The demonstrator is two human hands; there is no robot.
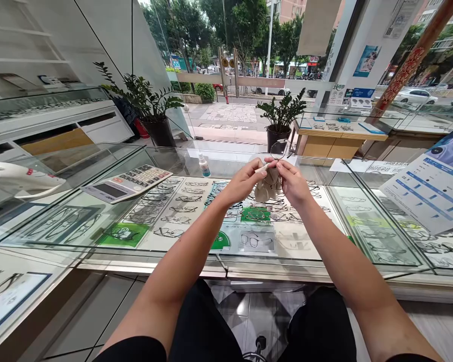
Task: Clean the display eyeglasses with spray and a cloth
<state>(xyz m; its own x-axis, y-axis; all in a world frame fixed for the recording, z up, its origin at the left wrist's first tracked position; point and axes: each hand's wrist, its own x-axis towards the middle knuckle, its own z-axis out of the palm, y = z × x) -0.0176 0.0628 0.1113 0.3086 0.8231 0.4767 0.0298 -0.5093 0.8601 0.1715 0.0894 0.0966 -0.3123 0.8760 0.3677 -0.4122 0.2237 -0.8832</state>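
Above the glass counter, my two hands meet with closed fingers. My left hand (244,182) pinches a beige cleaning cloth (263,193), which hangs down below the fingers. A fold of the cloth shows between its thumb and forefinger. My right hand (293,183) holds a pair of thin-rimmed eyeglasses (280,158) by the fingertips, close against the left fingers. One round lens sticks up above the hands. The rest of the frame is partly hidden by the fingers and cloth.
Under the glass counter top (196,247) lie rows of eyeglasses. A large calculator (129,184) and a small spray bottle (204,166) stand left of my hands. A printed leaflet (426,193) is at the right. Potted plants (277,136) stand beyond the counter.
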